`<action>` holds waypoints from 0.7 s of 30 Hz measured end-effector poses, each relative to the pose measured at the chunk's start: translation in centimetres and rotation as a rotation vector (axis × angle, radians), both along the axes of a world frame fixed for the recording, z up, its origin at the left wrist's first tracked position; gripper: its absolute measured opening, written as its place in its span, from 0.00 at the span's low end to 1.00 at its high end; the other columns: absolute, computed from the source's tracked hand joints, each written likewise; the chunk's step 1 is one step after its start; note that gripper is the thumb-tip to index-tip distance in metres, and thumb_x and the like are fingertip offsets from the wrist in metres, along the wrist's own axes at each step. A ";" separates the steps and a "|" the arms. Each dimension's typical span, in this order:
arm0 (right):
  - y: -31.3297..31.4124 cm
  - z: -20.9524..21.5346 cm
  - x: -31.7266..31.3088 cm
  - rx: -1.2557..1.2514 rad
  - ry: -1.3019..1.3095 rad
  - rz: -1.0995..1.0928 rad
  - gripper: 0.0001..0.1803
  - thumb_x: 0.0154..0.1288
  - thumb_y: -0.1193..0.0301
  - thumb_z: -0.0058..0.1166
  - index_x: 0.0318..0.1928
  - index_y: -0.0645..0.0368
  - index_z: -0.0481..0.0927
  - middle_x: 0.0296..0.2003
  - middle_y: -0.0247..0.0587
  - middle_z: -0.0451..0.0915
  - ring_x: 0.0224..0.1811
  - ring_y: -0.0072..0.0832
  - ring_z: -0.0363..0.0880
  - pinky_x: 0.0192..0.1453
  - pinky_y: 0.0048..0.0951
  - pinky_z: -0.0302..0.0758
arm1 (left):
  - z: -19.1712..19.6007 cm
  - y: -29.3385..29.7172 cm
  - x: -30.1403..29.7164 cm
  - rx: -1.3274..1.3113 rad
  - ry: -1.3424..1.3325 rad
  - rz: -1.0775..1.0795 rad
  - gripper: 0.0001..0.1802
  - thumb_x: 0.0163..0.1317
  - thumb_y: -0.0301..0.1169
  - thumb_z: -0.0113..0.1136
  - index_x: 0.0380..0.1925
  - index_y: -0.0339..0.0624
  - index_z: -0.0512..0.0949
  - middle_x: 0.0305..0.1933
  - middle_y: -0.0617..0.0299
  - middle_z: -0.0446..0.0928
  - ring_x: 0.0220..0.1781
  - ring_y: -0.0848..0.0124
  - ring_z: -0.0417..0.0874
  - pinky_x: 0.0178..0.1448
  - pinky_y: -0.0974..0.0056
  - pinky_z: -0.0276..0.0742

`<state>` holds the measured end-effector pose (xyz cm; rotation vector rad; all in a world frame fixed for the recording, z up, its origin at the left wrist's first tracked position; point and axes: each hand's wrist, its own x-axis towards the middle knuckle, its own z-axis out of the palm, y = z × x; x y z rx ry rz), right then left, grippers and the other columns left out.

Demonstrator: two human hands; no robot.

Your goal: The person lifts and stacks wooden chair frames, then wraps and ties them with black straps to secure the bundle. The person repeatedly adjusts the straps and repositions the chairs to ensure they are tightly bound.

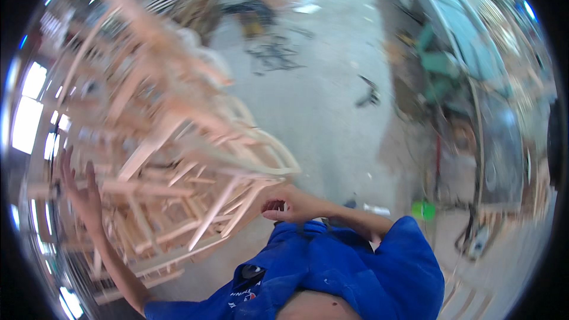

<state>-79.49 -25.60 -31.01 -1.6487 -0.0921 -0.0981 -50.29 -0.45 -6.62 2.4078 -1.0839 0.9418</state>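
Left hand: left hand (pixel 83 192) is raised with palm spread and fingers apart, laid flat against the outer side of the stack of chair frames (pixel 172 142); it grips nothing, and it looks to be bracing rather than lifting.
Stack of chair frames: bare pale wood frames, legs and rails tangled together, piled high from the left edge of the concrete floor (pixel 320 101) and leaning up and away toward the top of the view; much of it is motion-blurred, so single frames are hard to tell apart.
Curved rail: a bent wooden rail (pixel 269 154) juts out of the stack on its right side, just above the right hand.
Right hand: right hand (pixel 284 204) is closed round the end of a slanting chair leg (pixel 228 213) at the lower right of the stack, fingers curled over it.
Sleeve: blue work jacket (pixel 355 272) covers the right arm and chest at the lower edge.
Doing it well: keep the flat left palm pressed on a solid rail, not a loose one; pull with the right hand along the line of the leg, slowly, so neighbouring frames do not snag; watch the top of the pile for tipping.
Floor beyond: a dark tool (pixel 368 96) and a green container (pixel 423 209) lie well apart from the stack, toward the right.
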 end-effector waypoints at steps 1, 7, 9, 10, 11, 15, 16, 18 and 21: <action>-1.7 -1.6 -3.4 0.025 0.027 -0.084 0.11 0.62 0.67 0.55 0.40 0.63 0.79 0.27 0.42 0.81 0.29 0.25 0.78 0.35 0.28 0.75 | 0.4 -3.6 -3.9 0.062 0.047 -0.076 0.23 0.63 0.27 0.54 0.59 0.37 0.68 0.62 0.53 0.69 0.65 0.60 0.66 0.67 0.57 0.61; -12.0 -6.1 -23.5 0.002 0.193 -0.902 0.12 0.62 0.68 0.55 0.41 0.63 0.78 0.27 0.42 0.81 0.29 0.26 0.78 0.36 0.28 0.75 | -4.1 -21.9 -20.0 0.315 -0.170 -0.756 0.11 0.63 0.23 0.54 0.45 0.32 0.77 0.46 0.51 0.79 0.51 0.59 0.78 0.57 0.58 0.71; -15.4 -6.0 -31.4 -0.091 0.262 -1.224 0.12 0.62 0.68 0.55 0.40 0.64 0.78 0.27 0.42 0.81 0.28 0.25 0.78 0.36 0.28 0.75 | -7.4 -28.2 -24.0 0.223 -0.018 -0.905 0.10 0.61 0.22 0.55 0.43 0.33 0.78 0.44 0.52 0.80 0.48 0.60 0.80 0.55 0.60 0.73; -16.0 -6.5 -35.1 -0.032 0.264 -1.424 0.11 0.62 0.69 0.55 0.40 0.64 0.78 0.27 0.41 0.81 0.28 0.24 0.78 0.35 0.27 0.75 | -9.9 -31.7 -25.7 0.172 0.070 -0.987 0.10 0.61 0.21 0.56 0.42 0.33 0.78 0.43 0.52 0.80 0.47 0.60 0.80 0.54 0.60 0.73; -16.4 -7.3 -38.5 0.010 0.259 -1.601 0.11 0.62 0.69 0.55 0.39 0.65 0.78 0.26 0.41 0.80 0.28 0.23 0.78 0.35 0.26 0.75 | -12.5 -34.7 -27.7 0.166 0.139 -0.972 0.09 0.60 0.20 0.56 0.41 0.34 0.78 0.41 0.53 0.80 0.45 0.61 0.81 0.52 0.61 0.74; -19.0 -7.1 -49.2 0.139 0.173 -2.018 0.08 0.63 0.73 0.54 0.37 0.67 0.77 0.26 0.38 0.80 0.27 0.19 0.77 0.35 0.22 0.74 | -20.3 -45.9 -37.2 0.310 0.369 -1.147 0.07 0.54 0.22 0.61 0.34 0.39 0.79 0.34 0.55 0.79 0.36 0.58 0.80 0.42 0.59 0.75; -19.5 -7.2 -50.8 0.161 0.193 -2.057 0.07 0.63 0.74 0.53 0.37 0.67 0.77 0.26 0.38 0.79 0.28 0.19 0.77 0.35 0.21 0.74 | -22.1 -48.3 -39.6 0.385 0.382 -1.224 0.06 0.52 0.21 0.61 0.32 0.40 0.79 0.33 0.55 0.79 0.35 0.58 0.80 0.40 0.59 0.74; -21.2 -7.5 -52.9 0.205 0.232 -2.116 0.06 0.63 0.75 0.52 0.36 0.67 0.77 0.26 0.37 0.79 0.28 0.19 0.77 0.35 0.20 0.74 | -24.9 -52.5 -44.0 0.436 0.515 -1.347 0.06 0.51 0.22 0.61 0.31 0.41 0.78 0.32 0.55 0.80 0.33 0.57 0.80 0.39 0.57 0.74; -25.6 -8.6 -54.3 0.313 0.291 -2.105 0.06 0.63 0.75 0.52 0.36 0.66 0.77 0.26 0.36 0.79 0.28 0.19 0.77 0.35 0.20 0.74 | -28.1 -59.6 -48.3 0.487 0.574 -1.455 0.06 0.52 0.22 0.62 0.32 0.40 0.79 0.30 0.56 0.80 0.32 0.59 0.81 0.38 0.60 0.75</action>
